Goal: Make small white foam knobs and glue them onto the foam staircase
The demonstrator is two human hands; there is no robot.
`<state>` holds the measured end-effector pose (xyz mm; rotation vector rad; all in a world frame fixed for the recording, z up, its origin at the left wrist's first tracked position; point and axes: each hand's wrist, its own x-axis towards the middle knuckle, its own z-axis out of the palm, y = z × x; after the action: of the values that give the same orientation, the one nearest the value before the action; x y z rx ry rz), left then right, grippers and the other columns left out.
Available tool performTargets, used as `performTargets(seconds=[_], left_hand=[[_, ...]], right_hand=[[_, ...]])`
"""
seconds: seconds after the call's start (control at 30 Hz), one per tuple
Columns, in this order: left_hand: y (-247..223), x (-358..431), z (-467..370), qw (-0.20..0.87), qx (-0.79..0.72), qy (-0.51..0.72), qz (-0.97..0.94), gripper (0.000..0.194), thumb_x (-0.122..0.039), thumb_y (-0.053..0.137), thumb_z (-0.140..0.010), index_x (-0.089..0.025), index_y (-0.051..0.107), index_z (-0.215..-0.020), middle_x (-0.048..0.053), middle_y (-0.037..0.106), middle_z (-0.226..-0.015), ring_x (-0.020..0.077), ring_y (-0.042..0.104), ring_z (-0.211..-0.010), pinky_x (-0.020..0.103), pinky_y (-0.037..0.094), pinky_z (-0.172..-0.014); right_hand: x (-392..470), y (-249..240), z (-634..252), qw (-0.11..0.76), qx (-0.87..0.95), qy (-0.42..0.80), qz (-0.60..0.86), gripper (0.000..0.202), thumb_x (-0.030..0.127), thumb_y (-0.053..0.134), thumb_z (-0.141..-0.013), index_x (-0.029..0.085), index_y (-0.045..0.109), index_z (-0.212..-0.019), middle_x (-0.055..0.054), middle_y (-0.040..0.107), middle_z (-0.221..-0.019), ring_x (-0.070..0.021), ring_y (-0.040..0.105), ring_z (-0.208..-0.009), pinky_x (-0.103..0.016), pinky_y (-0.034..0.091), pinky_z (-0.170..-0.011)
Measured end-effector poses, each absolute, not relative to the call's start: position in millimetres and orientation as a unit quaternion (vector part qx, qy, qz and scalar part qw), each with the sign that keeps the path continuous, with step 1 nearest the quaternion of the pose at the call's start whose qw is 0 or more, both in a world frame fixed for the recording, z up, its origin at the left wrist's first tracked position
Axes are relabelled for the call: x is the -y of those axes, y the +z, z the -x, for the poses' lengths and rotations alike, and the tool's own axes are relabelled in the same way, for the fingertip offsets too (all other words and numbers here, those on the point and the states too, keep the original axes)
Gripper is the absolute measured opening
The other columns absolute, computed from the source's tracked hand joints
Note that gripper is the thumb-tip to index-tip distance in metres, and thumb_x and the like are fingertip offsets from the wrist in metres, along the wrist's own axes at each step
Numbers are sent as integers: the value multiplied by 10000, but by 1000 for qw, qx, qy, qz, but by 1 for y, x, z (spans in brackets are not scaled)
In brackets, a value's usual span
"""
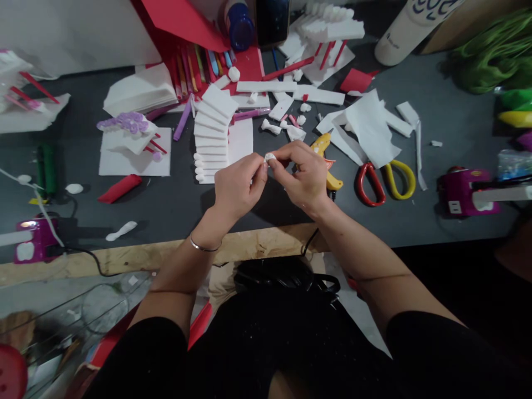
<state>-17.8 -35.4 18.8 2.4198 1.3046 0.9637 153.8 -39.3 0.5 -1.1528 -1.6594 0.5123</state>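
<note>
Between the fingertips of my left hand [239, 185] and my right hand [305, 173] is a small white piece [270, 157], perhaps cotton or tissue. Both hands are closed in a pinch on it, above the dark table. Just beyond my left hand lies a curved, stair-like row of folded white strips [213, 130], with small white rolls at its lower left. A yellow glue gun [333, 182] lies partly hidden behind my right hand. Twisted white bits [271, 127] are scattered past my fingertips.
Scissors [371, 185] with red and yellow handles lie to the right. White models on red sticks [330, 52] stand at the back, another with purple topping [128, 124] at left. Purple power sockets [467, 191] sit at both ends. A white bottle [409, 33] stands back right.
</note>
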Motion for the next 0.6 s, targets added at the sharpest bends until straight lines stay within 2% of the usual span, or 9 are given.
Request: performTargets(seconds=[0.13, 0.37, 0.6], left_hand=[[18, 36, 18, 145, -450, 338, -814, 385, -401, 388, -1104, -214, 594, -837, 1, 641, -712, 132, 582, -640, 306, 337, -598], [13, 35, 17, 180, -485, 320, -794, 399, -454, 368, -1107, -217, 633, -925, 6, 679, -751, 144, 588, -645, 305, 358, -617], [12, 33, 15, 204, -520, 304, -772, 526, -663, 373, -1059, -225, 624, -911, 0, 654, -745, 152, 554, -647, 308, 349, -618]], right_hand=[[40, 0, -152, 507, 688, 206, 476, 161, 328, 619, -1010, 221, 698, -919, 18, 660, -800, -120, 594, -716, -297, 501, -702], [39, -7, -150, 475, 745, 24, 468, 188, 292, 555, -1067, 233, 733, -1057, -43, 721, -926, -176, 629, -837, -367, 540, -810], [38, -13, -152, 417, 765, 36, 489, 257, 240, 508, -1071, 250, 736, -1188, -77, 722, -1022, -214, 634, -922, -431, 545, -900]])
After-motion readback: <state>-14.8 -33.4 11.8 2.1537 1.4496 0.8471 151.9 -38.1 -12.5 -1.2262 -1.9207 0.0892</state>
